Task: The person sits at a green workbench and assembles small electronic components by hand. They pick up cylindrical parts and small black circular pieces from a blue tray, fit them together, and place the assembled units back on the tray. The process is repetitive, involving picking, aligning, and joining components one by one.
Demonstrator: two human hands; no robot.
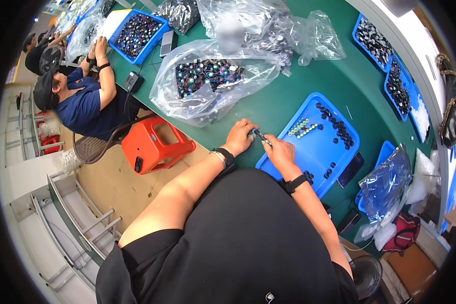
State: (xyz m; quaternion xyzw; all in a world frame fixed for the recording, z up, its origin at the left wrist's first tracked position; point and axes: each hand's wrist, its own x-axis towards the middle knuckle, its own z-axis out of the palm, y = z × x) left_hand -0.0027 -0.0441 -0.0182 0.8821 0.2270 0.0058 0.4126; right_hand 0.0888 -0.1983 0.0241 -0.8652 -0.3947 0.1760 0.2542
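At the table's near edge, my left hand [239, 137] is closed, its fingertips pinching a small part too hidden to name. Close beside it, my right hand [280, 152] is closed round a slim dark pen-shaped tool [260, 136], whose tip points at the left fingertips. Just right of my hands lies a shallow blue tray [301, 158]. It holds rows of small black round parts [343, 133] and a cluster of small green parts [301, 127]. Beyond my left hand rests an open clear plastic bag [166, 91] full of small round wired components [207, 76].
More clear bags [268, 35] lie at the back of the green table [283, 83]. Blue bins of small parts [374, 43] line the right side. A dark phone-like slab [350, 170] sits by the tray. At left, a co-worker [88, 99] sits near a red stool [154, 142].
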